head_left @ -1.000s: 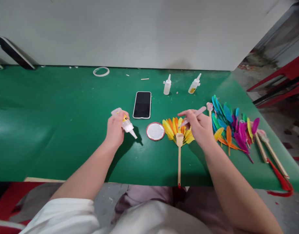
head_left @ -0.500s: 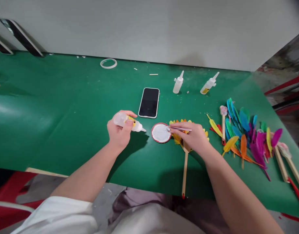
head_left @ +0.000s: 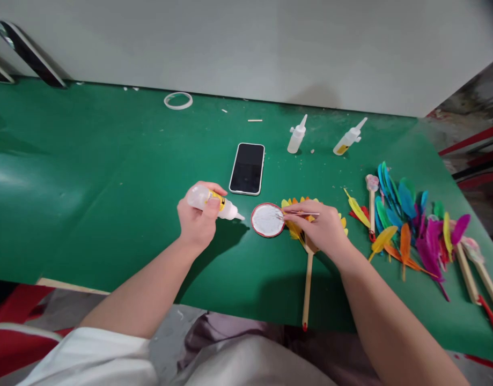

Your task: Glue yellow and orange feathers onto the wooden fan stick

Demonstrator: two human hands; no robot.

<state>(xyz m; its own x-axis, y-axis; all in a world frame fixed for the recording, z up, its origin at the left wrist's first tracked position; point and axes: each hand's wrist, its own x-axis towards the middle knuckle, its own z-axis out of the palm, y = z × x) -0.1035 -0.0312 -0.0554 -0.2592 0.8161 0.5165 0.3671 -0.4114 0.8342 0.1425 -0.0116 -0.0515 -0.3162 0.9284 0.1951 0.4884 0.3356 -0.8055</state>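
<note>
My left hand [head_left: 193,221] is wrapped around a squeeze bottle [head_left: 229,209] with a yellow label, its pointed nozzle tilted down to the right. The nozzle tip sits just left of a round disc [head_left: 265,221] with a red rim and a white-coated face, flat on the table. My right hand [head_left: 323,222] pinches a thin, light-handled brush [head_left: 311,214], its bristles on the disc's right side. Beneath that hand lies a fan with yellow and orange feathers and a wooden handle [head_left: 308,289]; the hand hides much of its head.
A phone [head_left: 247,169] lies beyond the disc. Two more nozzle bottles [head_left: 296,140] stand farther back, near a white ring [head_left: 177,101]. Loose coloured feathers [head_left: 405,241] and wooden handles [head_left: 466,273] are heaped at the right. A grey wall [head_left: 230,48] borders the green table.
The brush tip has shifted slightly on the disc, and its handle is tilted a little differently. The left hand keeps its hold on the bottle. The whole view has shifted slightly.
</note>
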